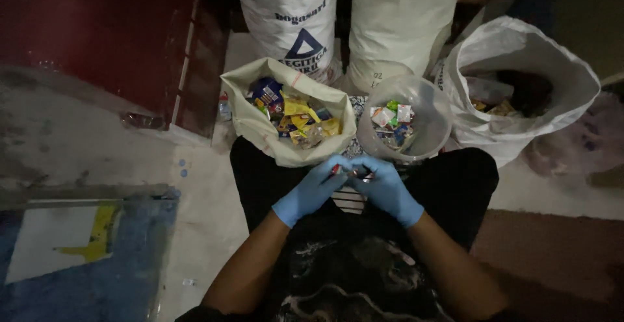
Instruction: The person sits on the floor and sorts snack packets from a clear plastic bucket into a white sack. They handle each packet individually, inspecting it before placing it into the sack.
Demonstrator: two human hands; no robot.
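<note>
Over the lap, just below the clear plastic tub [437,111], both hands meet in blue gloves. The left hand [312,189] and the right hand [387,189] are each curled shut, fingertips pinching a small wrapper [351,171] between them; it shows a bit of red and silver, too small to tell more. The tub sits directly above the hands and holds a low heap of small packets in white, green and red.

Left of the tub, touching it, stands an open cream sack [260,127] with its rim rolled down, filled with crumpled packets, mostly yellow, with one dark blue one near its upper left. Right of the tub, an open white sack [559,85] gapes toward the person, with a few yellowish wrappers deep inside. Behind the tub stand two tall, full white sacks: the left tall sack [286,10] bears dark blue lettering and a blue triangle mark, and the right tall sack [396,16] is plain. Far left of the tub, on the floor [208,198], lies a blue sheet [110,283] with a white and yellow patch.
</note>
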